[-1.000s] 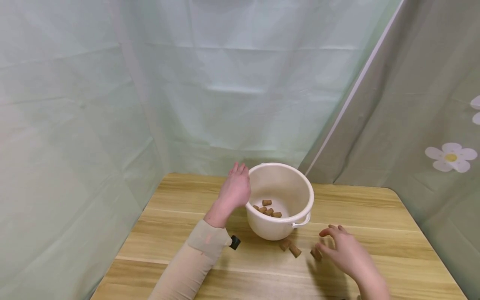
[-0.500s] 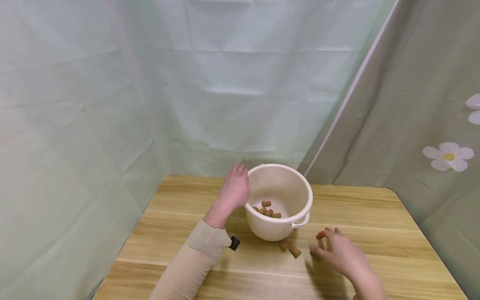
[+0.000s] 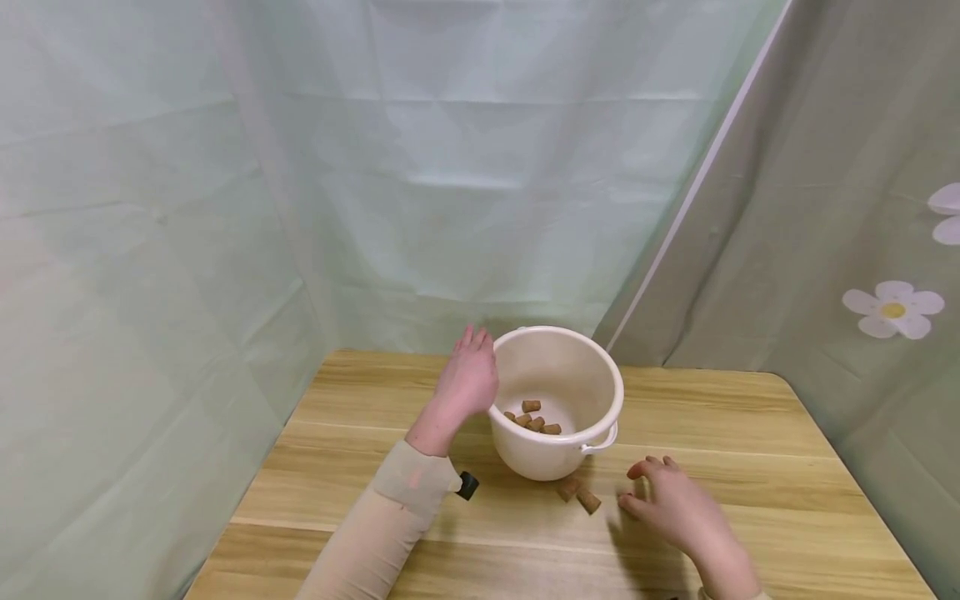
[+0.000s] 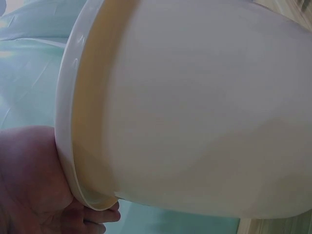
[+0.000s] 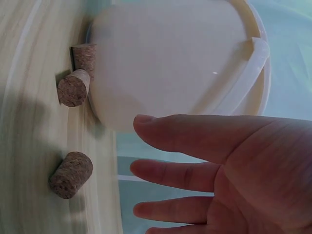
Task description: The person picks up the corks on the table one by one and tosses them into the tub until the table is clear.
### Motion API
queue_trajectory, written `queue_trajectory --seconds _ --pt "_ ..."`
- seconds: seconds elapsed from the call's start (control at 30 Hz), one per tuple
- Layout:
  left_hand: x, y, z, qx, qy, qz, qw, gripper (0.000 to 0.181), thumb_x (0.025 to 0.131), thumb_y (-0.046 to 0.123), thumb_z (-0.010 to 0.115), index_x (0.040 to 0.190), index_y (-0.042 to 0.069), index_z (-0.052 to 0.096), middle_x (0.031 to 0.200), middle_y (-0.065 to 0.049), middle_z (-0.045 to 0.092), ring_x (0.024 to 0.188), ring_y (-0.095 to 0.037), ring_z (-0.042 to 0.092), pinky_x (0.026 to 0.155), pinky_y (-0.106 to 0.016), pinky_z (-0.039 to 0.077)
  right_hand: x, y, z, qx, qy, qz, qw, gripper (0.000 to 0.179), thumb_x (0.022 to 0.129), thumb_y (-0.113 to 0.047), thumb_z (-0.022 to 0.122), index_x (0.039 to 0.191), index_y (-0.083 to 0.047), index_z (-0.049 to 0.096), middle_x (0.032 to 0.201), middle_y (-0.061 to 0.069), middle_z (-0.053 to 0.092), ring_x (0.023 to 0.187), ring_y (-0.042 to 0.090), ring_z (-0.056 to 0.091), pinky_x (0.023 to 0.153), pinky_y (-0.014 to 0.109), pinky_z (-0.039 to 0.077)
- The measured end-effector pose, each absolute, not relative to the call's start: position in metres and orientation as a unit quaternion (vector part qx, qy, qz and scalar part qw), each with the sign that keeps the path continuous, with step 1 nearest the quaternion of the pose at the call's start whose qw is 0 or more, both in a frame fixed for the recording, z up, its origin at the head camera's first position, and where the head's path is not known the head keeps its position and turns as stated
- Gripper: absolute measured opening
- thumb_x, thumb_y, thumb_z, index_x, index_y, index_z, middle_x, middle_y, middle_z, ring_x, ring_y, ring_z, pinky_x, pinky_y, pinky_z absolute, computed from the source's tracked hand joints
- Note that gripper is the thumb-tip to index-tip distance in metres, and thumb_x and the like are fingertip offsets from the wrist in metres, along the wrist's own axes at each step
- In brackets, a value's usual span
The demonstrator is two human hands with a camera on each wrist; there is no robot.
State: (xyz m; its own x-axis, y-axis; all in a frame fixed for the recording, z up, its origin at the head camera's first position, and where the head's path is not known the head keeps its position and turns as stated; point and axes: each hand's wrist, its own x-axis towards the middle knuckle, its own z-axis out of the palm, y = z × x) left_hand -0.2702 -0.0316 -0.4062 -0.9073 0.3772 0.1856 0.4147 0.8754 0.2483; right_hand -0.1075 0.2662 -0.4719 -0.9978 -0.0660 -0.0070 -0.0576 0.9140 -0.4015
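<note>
The left hand [image 3: 468,379] holds the left rim of a cream plastic bucket [image 3: 536,457]. In the left wrist view its fingertips show past the bucket's rim, and the thumb is hidden. Several brown corks [image 3: 551,429] lie inside on the bottom. Two more corks [image 3: 588,500] rest on the table by the bucket's base. The right hand [image 3: 678,508] hovers right of them, thumb and fingers apart, holding nothing. In the right wrist view a third loose cork [image 5: 70,174] lies on the table in front of its fingertips; in the head view the hand hides it.
The bucket's white handle [image 3: 600,442] hangs at its right side. Everything stands on a wood-grain table [image 3: 360,442]. Pale green cloth [image 3: 465,183] hangs behind and to the left, a grey-green curtain [image 3: 787,208] to the right.
The right hand has shifted slightly left, and the loose cork by its thumb has gone out of sight behind it in the head view. The left hand and bucket stay put.
</note>
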Motion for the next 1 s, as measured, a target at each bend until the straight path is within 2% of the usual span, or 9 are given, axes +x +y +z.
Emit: queue_trajectory --seconds 0.13,0.3,0.6,0.73,1.0 --pt "-0.2701 -0.0314 -0.4058 -0.204 -0.966 -0.142 0.067 0.048 0.114 0.01 0.036 0.156 -0.012 0.044 0.166 -0.028 0.038 0.16 -0.043 0.022 0.131 -0.051 0.017 -0.108 0.2649 -0.4734 -0.031 0.979 -0.201 0.016 0.03 0.092 -0.032 0.083 0.111 -0.011 0.075 0.141 0.026 0.065 0.138 0.061 0.048 0.104 0.075 0.048" --pt "-0.2699 -0.0316 -0.4056 -0.201 -0.967 -0.145 0.063 0.048 0.114 0.01 0.036 0.156 -0.012 0.043 0.167 -0.027 0.037 0.16 -0.043 0.021 0.131 -0.05 0.016 -0.1076 0.2644 -0.4765 -0.031 0.979 -0.199 0.014 0.028 0.092 -0.03 0.083 0.11 -0.011 0.075 0.139 0.024 0.066 0.138 0.06 0.049 0.102 0.076 0.049" --pt "-0.2707 -0.0322 -0.4063 -0.204 -0.966 -0.147 0.068 0.048 0.115 0.01 0.036 0.156 -0.012 0.044 0.166 -0.027 0.038 0.16 -0.044 0.023 0.131 -0.051 0.018 -0.108 0.2643 -0.4761 -0.025 0.978 -0.208 0.01 0.028 0.094 -0.03 0.081 0.111 -0.009 0.075 0.143 0.035 0.06 0.139 0.062 0.047 0.103 0.077 0.048" --pt "-0.2715 -0.0326 -0.4075 -0.204 -0.965 -0.147 0.07 0.048 0.115 0.011 0.035 0.156 -0.012 0.044 0.166 -0.027 0.038 0.159 -0.044 0.024 0.131 -0.051 0.018 -0.1083 0.2646 -0.472 -0.02 0.976 -0.217 0.004 0.033 0.095 -0.034 0.081 0.116 -0.008 0.074 0.145 0.037 0.057 0.142 0.062 0.043 0.102 0.079 0.046" --pt "-0.2711 -0.0328 -0.4075 -0.205 -0.964 -0.153 0.068 0.048 0.115 0.012 0.034 0.156 -0.012 0.044 0.167 -0.027 0.038 0.16 -0.043 0.023 0.131 -0.05 0.017 -0.1023 0.2684 -0.476 -0.015 0.979 -0.201 -0.014 0.036 0.097 -0.039 0.08 0.119 -0.011 0.075 0.146 0.035 0.057 0.14 0.06 0.046 0.101 0.079 0.047"
